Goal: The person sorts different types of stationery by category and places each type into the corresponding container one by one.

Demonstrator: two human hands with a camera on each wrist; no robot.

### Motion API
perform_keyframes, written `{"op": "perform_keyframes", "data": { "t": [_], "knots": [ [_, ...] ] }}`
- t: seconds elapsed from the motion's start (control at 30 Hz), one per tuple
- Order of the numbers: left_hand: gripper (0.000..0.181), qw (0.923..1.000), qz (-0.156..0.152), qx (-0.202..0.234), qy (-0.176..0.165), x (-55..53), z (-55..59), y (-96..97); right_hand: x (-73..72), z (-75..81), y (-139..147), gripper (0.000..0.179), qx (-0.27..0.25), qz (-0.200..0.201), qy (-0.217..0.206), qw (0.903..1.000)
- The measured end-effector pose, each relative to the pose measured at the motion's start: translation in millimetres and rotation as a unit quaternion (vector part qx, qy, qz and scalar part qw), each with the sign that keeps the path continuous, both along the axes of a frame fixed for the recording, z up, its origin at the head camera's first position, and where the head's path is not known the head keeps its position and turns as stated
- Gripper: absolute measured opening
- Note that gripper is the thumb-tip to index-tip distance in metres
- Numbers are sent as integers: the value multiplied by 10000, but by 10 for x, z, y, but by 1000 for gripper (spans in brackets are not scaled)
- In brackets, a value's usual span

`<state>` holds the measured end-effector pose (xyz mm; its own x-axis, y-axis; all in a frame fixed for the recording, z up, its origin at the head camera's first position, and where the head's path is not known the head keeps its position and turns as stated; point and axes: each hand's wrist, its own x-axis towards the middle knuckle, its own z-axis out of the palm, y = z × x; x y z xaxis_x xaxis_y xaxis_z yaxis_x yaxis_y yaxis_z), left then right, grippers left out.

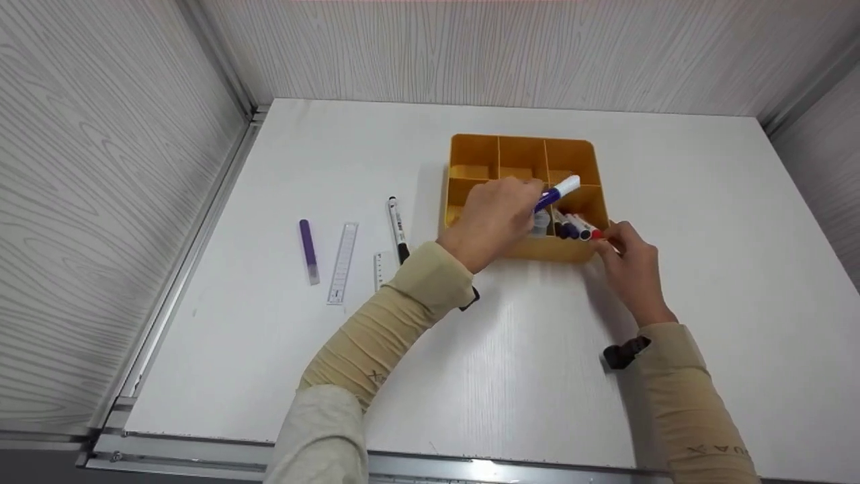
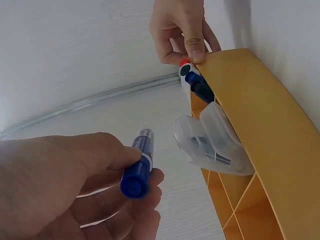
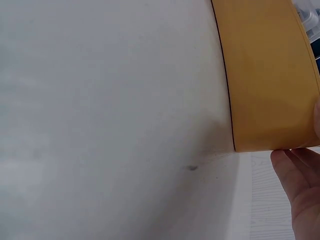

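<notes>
**Blue marker [image 1: 556, 193] above the yellow box [image 1: 547, 252]**

The left hand [image 1: 496, 214] pinches it at a slant, white end pointing away and right. Pens [image 1: 572, 227] in the box lie nearer the right hand [image 1: 629, 269], which grips the box's near right corner.

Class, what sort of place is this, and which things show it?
Probably a tabletop workstation: a white table, wood-grain panels on three sides, and a yellow divided tray holding markers.

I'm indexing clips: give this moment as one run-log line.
left hand: holds blue marker above yellow organizer | right hand: grips organizer's corner | table: purple pen, white-barrelled marker
</notes>
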<state>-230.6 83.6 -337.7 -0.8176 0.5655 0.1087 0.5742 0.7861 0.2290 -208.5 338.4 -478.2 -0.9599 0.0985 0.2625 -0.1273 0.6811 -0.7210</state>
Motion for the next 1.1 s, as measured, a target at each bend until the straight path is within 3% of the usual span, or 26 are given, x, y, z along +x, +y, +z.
{"op": "perform_keyframes", "data": {
  "t": [0.2,0.47,0.73,0.9,1.1],
  "knots": [
    [27,9966,-49,-738,358,-2,3,294,5,-13,10,31,11,59,137,9999],
    [20,9876,-207,-1277,891,50,-114,706,10,-85,40,21,127,-85,397,9991],
    [25,9776,25,-1660,1296,68,-252,987,6,-84,37,17,89,-102,561,9983],
    [24,9774,247,-1786,1102,51,-313,1062,-6,-75,22,18,100,-65,606,9981],
    [29,9734,163,-2202,609,45,-308,1091,-20,-55,3,21,108,-13,605,9981]
  ]
}}
